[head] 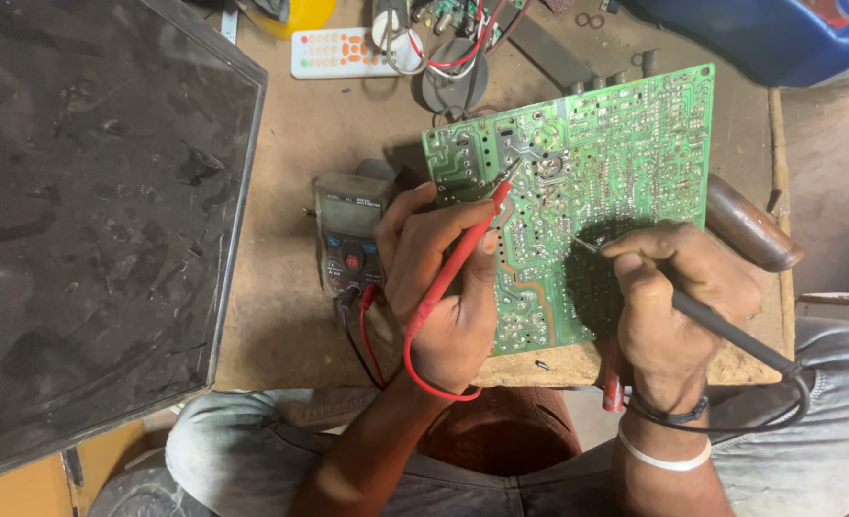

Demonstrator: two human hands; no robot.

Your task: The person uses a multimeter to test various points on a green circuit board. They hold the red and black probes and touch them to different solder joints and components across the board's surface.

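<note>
Bench (300, 144): worn brown top carrying the work; a large dark panel (89, 211) lies along its left side.
Circuit board (587, 191): green, solder side up, flat on the bench ahead of the person, both probe tips on it.
Multimeter (348, 239): grey, just left of the board, leads plugged in at its lower end.
Step in hand: by the look of it, a reading across two solder points, one probe on each.
Next move calls for: steady tips kept on the joints and a glance at the meter; a slip could bridge neighbouring pads.
Left hand (444, 287): fingers curled closed round the red probe (458, 258), pen-style, tip on the board's upper left area.
Right hand (673, 297): closed round the black probe (721, 330), tip pressed near the board's middle.
</note>
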